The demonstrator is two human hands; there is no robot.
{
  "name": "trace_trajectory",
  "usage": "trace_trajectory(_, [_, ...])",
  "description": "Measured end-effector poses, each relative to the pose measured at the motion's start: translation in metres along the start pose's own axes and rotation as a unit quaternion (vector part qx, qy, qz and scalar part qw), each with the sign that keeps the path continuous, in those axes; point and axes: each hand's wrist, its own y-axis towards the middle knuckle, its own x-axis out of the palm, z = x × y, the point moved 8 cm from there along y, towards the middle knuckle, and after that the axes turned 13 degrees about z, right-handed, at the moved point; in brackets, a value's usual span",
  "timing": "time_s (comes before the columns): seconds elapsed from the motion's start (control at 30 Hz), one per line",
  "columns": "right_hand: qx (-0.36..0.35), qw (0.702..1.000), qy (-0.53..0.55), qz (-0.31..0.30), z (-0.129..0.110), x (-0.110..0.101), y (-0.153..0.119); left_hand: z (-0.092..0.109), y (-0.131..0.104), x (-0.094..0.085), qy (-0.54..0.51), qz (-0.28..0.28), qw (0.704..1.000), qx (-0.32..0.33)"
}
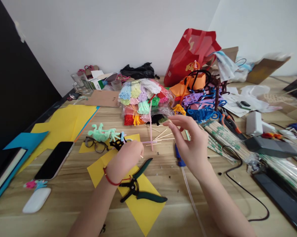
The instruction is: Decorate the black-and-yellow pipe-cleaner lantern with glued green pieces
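Note:
My left hand (125, 157), with a red cord at the wrist, is closed and turned away over the yellow paper (148, 192). A small pale tip shows under its fingers; what it holds is hidden. Beyond it lie a black fuzzy piece (115, 143) and a mint-green pipe-cleaner figure (101, 133). My right hand (189, 140) pinches thumb and forefinger together, with a tiny pale bit at the tips, too small to name. Thin wooden sticks (163, 135) and a pink pipe cleaner (151, 128) lie between the hands. Green-handled wire strippers (135, 187) rest on the yellow paper.
A blue glue gun (179, 156) lies by my right forearm. Bundled pipe cleaners (143, 98) and a red bag (190, 56) stand behind. Glasses (97, 144) and a phone (54, 160) are left; pliers (231, 123), packed sticks (221, 135) and a black cable (252, 194) are right.

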Motion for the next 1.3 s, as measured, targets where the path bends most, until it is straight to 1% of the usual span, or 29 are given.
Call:
trace_trajectory(0.1, [0.057,0.998,0.028,-0.014,0.006,0.001,0.001,0.0,0.002,0.022,0.005,-0.04,0.999,-0.014])
trace_trajectory(0.17, [0.071,0.997,0.039,-0.005,0.009,-0.003,0.004,0.0,0.003,0.031,0.009,-0.063,0.998,-0.018])
trace_trajectory(0.23, [0.081,0.996,0.048,0.009,0.012,-0.008,0.007,0.0,0.005,0.036,0.009,-0.076,0.997,-0.021])
trace_trajectory(0.3, [0.096,0.993,0.066,0.016,0.019,-0.01,0.009,-0.002,0.008,0.034,0.003,-0.07,0.997,-0.024])
trace_trajectory(0.4, [0.103,0.992,0.072,0.015,0.028,-0.011,0.011,-0.004,0.011,0.019,-0.021,-0.023,0.999,-0.017])
trace_trajectory(0.5, [0.114,0.992,0.057,0.0,0.034,-0.006,0.01,0.001,0.012,-0.005,-0.057,0.051,0.997,0.005])
trace_trajectory(0.57, [0.161,0.983,0.085,-0.028,0.038,0.002,0.006,0.006,0.012,-0.023,-0.077,0.104,0.991,0.014])
trace_trajectory(0.6, [0.193,0.973,0.116,-0.047,0.04,0.007,0.003,0.01,0.012,-0.031,-0.089,0.135,0.987,0.017])
trace_trajectory(0.67, [0.255,0.942,0.202,-0.087,0.039,0.019,-0.005,0.02,0.009,-0.049,-0.135,0.212,0.967,0.037])
trace_trajectory(0.73, [0.304,0.903,0.278,-0.119,0.034,0.03,-0.013,0.031,-0.001,-0.07,-0.206,0.309,0.924,0.089])
trace_trajectory(0.8, [0.334,0.875,0.319,-0.142,0.03,0.036,-0.018,0.04,-0.012,-0.084,-0.232,0.374,0.887,0.138])
trace_trajectory(0.87, [0.347,0.862,0.337,-0.152,0.026,0.04,-0.022,0.045,-0.018,-0.089,-0.219,0.397,0.876,0.164])
trace_trajectory(0.97, [0.344,0.863,0.339,-0.149,0.025,0.042,-0.023,0.044,-0.021,-0.091,-0.213,0.39,0.88,0.166])
trace_trajectory(1.1, [0.324,0.88,0.323,-0.128,0.028,0.042,-0.025,0.04,-0.018,-0.091,-0.225,0.369,0.889,0.152])
trace_trajectory(1.2, [0.295,0.899,0.299,-0.123,0.027,0.042,-0.025,0.035,-0.018,-0.095,-0.226,0.378,0.889,0.122])
trace_trajectory(1.23, [0.278,0.909,0.279,-0.134,0.024,0.043,-0.026,0.031,-0.019,-0.097,-0.225,0.39,0.887,0.103])
trace_trajectory(1.27, [0.254,0.921,0.249,-0.16,0.02,0.045,-0.027,0.027,-0.021,-0.099,-0.229,0.404,0.882,0.081])
trace_trajectory(1.3, [0.222,0.929,0.21,-0.208,0.014,0.05,-0.032,0.022,-0.023,-0.102,-0.241,0.416,0.875,0.058])
